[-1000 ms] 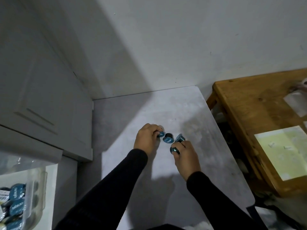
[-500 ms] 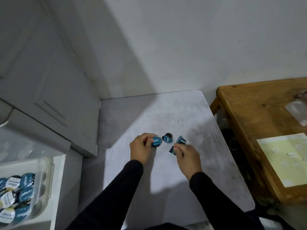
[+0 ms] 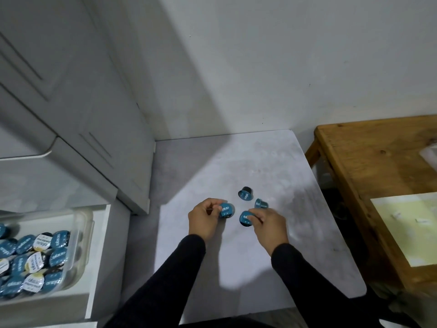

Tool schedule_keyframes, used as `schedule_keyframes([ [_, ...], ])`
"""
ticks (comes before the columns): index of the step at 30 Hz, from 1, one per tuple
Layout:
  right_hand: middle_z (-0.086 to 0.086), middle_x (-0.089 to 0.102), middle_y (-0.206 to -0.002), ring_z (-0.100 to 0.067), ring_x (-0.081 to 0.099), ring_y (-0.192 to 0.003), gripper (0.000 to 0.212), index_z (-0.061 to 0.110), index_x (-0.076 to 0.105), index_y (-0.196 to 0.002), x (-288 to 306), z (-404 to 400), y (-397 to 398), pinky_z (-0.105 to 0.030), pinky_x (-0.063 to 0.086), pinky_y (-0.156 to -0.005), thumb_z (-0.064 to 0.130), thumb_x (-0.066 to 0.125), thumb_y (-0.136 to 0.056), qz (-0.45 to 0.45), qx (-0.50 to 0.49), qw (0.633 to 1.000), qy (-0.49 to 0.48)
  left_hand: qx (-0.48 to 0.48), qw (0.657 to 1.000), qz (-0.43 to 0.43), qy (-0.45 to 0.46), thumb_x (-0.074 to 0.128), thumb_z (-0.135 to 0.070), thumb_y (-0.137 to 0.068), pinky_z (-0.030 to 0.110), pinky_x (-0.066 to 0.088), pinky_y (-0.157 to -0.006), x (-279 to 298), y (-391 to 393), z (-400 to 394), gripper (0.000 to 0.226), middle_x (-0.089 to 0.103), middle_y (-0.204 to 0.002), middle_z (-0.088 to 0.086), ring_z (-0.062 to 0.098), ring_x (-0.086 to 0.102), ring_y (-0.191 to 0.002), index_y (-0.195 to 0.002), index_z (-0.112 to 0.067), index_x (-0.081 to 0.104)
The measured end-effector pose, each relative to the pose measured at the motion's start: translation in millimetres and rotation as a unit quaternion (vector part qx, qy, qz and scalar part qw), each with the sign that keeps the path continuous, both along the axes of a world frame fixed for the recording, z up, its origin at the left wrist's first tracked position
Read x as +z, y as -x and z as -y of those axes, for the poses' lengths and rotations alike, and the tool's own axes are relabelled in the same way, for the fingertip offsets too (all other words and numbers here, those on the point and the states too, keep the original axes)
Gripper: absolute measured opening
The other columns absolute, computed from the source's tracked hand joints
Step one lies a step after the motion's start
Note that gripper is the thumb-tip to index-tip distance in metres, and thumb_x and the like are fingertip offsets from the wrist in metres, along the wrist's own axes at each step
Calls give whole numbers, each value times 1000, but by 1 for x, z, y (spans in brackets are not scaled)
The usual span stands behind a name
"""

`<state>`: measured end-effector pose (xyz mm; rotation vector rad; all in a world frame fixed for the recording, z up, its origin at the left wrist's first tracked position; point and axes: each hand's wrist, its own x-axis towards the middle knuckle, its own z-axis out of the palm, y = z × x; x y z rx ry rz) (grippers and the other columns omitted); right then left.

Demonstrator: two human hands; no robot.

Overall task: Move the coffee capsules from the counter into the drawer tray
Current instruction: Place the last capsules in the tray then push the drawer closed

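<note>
Head view is showing both hands, left [image 3: 205, 218] and right [image 3: 268, 224], each pinching a capsule [image 3: 226, 210] above the counter [image 3: 272, 162]; loose fingertip grips risk dropping them before the tray [image 3: 81, 230].

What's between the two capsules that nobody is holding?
Nothing. In the head view, only bare counter separates the far capsule from the near capsule.

"EXCELSO" on left-held capsule lid [image 3: 226, 210]

my left hand [image 3: 205, 218] pinches a blue foil-lidded coffee capsule [image 3: 226, 210] | my right hand [image 3: 268, 223] grips another blue capsule [image 3: 245, 218] | two loose blue capsules [image 3: 246, 192] on the grey counter [image 3: 272, 166] | clear plastic drawer tray [image 3: 81, 235] at left holds many
</note>
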<state>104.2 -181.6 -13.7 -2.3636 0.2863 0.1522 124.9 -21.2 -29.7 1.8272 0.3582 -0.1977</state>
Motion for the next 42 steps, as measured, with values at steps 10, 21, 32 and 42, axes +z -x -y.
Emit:
schedule_keyframes([
  [10,-5,69,-76,-19,63,-70,15,10,71,-79,13,-14,16,-28,51,-71,0,59,-81,-10,-81,982,-171,30,999,9,5,56,-9,-89,18,48,-80,15,22,-19,20,71,-94,-3,12,64,-88,-92,-22,70],
  [21,-10,65,-79,-12,60,-59,15,2,65,-91,82,-75,19,-6,45,-49,-3,52,-87,21,-30,947,-320,65,986,101,113,56,-3,-89,20,54,-77,89,47,-79,24,71,-90,2,11,66,-81,-88,-24,68],
  [32,-4,63,-71,-8,57,-56,12,5,66,-90,134,-223,46,-12,51,-56,-1,56,-87,-25,133,919,-370,166,973,121,107,55,1,-89,10,52,-64,120,94,-260,22,70,-92,2,11,65,-82,-96,-16,68],
  [42,-7,63,-70,-12,58,-58,11,6,67,-90,92,-404,43,-21,54,-63,2,58,-87,-111,124,930,-327,140,988,62,-36,61,-1,-85,21,53,-62,99,98,-444,21,69,-74,1,10,60,-63,-83,-19,71],
])
